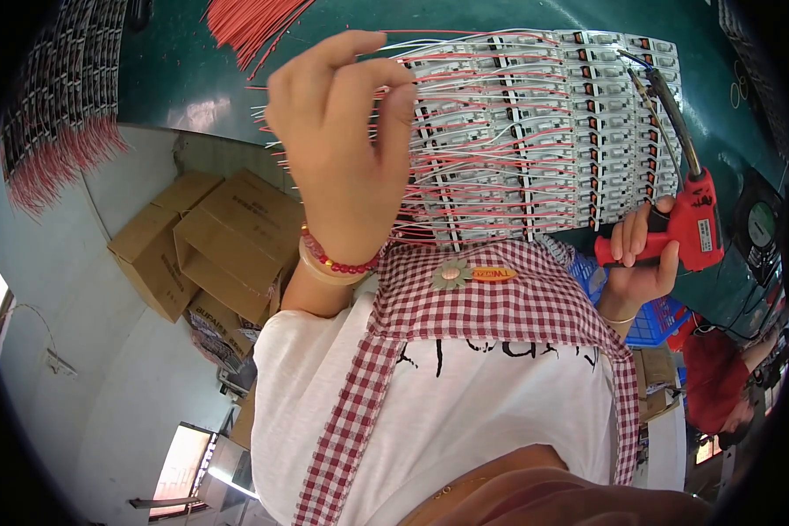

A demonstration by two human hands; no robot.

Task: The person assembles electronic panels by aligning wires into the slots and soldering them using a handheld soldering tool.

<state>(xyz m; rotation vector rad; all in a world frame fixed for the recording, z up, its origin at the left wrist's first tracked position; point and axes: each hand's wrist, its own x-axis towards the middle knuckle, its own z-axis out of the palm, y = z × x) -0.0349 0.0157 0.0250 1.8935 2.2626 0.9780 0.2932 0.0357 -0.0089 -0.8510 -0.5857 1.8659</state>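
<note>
My right hand [644, 252] is wrapped round the handle of a red soldering gun [700, 223]. Its dark barrel and thin metal feed tube point up and left, with the tip over the right end of a wide array of small white modules [592, 131]. Many red and white wires [491, 167] run across the array and stick out past its left edge. Above that left part is my left hand [342, 131], fingers curled and thumb and index tip pressed together close to the wires. What lies between those fingertips is too small to make out.
A bundle of red wires [250, 31] lies on the green tabletop [171, 61]. More wired module strips [61, 96] hang at far left. Cardboard boxes [237, 232] stand below the table edge. A round dark fan-like device [758, 223] and a blue basket [653, 324] are at right, near another person in red [714, 377].
</note>
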